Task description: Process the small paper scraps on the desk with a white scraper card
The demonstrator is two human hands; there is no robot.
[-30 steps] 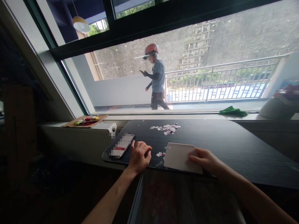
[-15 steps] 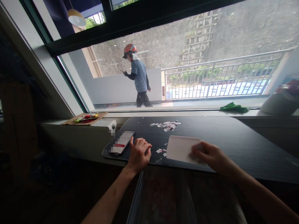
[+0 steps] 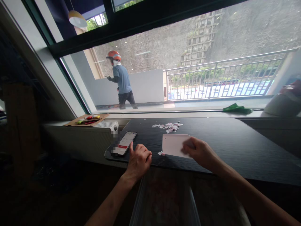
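My right hand [image 3: 196,151] grips the right end of a white flat board [image 3: 175,145] with rounded corners and a small hole near its top left corner. The board is tilted over the dark table [image 3: 223,141]. Its lower left corner is beside a few small paper bits [image 3: 161,153]. Farther back lies a loose pile of small white and pinkish paper bits [image 3: 171,127]. My left hand [image 3: 138,160] rests palm down at the table's front edge, fingers loosely bent and little finger spread. That finger is next to a phone [image 3: 125,144] with a lit screen.
Below the table's front edge is a clear-walled bin [image 3: 192,201], its contents dim. A radiator [image 3: 80,138] carries cardboard with colourful items [image 3: 89,119]. A green cloth [image 3: 237,108] lies on the sill. Outside the window walks a person in an orange helmet [image 3: 122,78].
My right hand has moved the board left and slightly back, over where some paper bits showed. My left hand has shifted slightly. The person outside has walked left.
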